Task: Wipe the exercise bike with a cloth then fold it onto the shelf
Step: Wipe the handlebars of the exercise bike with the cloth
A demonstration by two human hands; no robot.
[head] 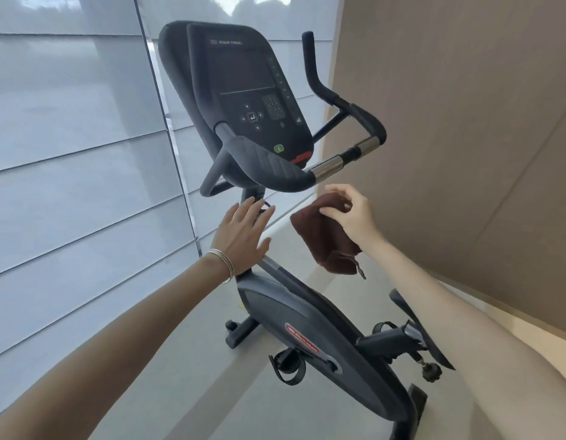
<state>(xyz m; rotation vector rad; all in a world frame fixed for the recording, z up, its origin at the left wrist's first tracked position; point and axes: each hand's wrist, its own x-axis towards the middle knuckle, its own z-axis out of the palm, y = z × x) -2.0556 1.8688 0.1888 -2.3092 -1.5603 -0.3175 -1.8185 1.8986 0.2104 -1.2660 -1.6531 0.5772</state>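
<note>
The brown folded cloth (pixel 322 239) hangs under the right hand (pixel 351 214), just right of the left hand (pixel 240 236). On the black exercise bike (pixel 281 274), the padded handlebar (pixel 269 166) and flat console (pixel 243 90) lie above and beyond both hands, the rounded drive housing (pixel 300 328) below them. Pale slatted blinds (pixel 69 154) stand left of the left hand, a tan wall panel (pixel 465 122) right of the right hand.

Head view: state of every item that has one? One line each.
Bike, upright on the floor.
Console, screen dark.
Right hand, pinches the cloth.
Cloth, bunched, hanging in the air, clear of the bike.
Left hand, open, fingers straight, by the bike; contact unclear.
Blinds, down.
</note>
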